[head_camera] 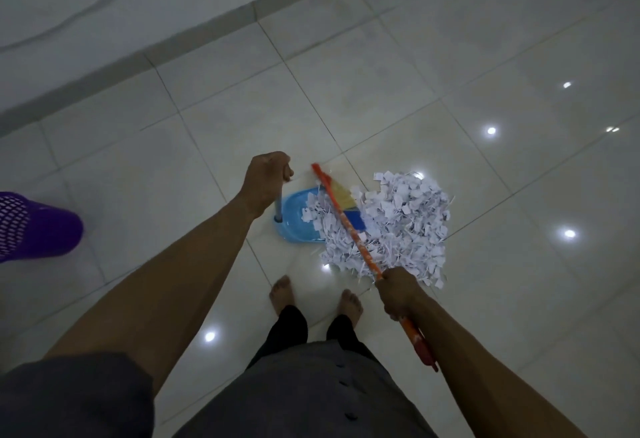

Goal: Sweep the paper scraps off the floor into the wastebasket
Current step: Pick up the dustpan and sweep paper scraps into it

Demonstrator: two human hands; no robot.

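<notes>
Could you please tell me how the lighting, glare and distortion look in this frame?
Head view: dim overall; small bright glints dot the glossy floor; wide-angle perspective stretches the left forearm; the paper scraps show clearly; the purple wastebasket is cropped at the left edge.

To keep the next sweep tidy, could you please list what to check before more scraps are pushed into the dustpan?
1. Left hand grips the blue plastic dustpan by its upright handle: ok.
2. Right hand grips the orange broom handle: ok.
3. Dustpan mouth faces the white paper scrap pile: ok.
4. Yellow-and-blue broom head behind the whole pile: not ok, most scraps lie beyond it, away from the dustpan.
5. Purple mesh wastebasket opening reachable: cannot tell, cut off at the frame's edge.
</notes>
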